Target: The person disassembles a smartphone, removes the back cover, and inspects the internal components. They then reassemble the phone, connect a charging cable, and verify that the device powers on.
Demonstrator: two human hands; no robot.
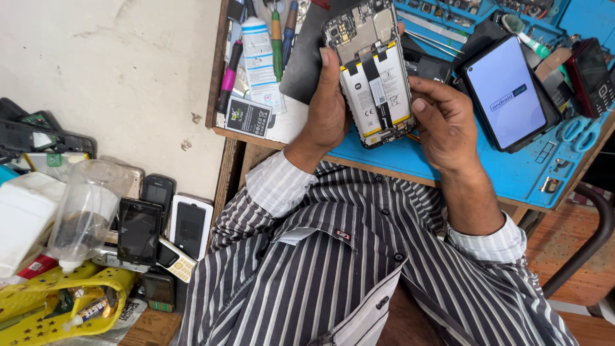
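Observation:
An opened smartphone (pixel 375 70) with its back cover off shows a white battery with black tape strips and a circuit board at the top. My left hand (pixel 330 106) grips its left edge, thumb along the side. My right hand (pixel 445 122) holds the right edge, fingertips resting on the battery's lower right. The phone is held tilted above a blue work mat (pixel 512 170) on the wooden bench.
A second phone (pixel 506 93) with a lit screen lies on the mat to the right, near a dark keypad phone (pixel 592 77) and blue scissors (pixel 576 134). A white tube (pixel 259 57) and pens sit left of my hands. Old phones (pixel 160 224) and a plastic bottle (pixel 83 211) crowd the lower left.

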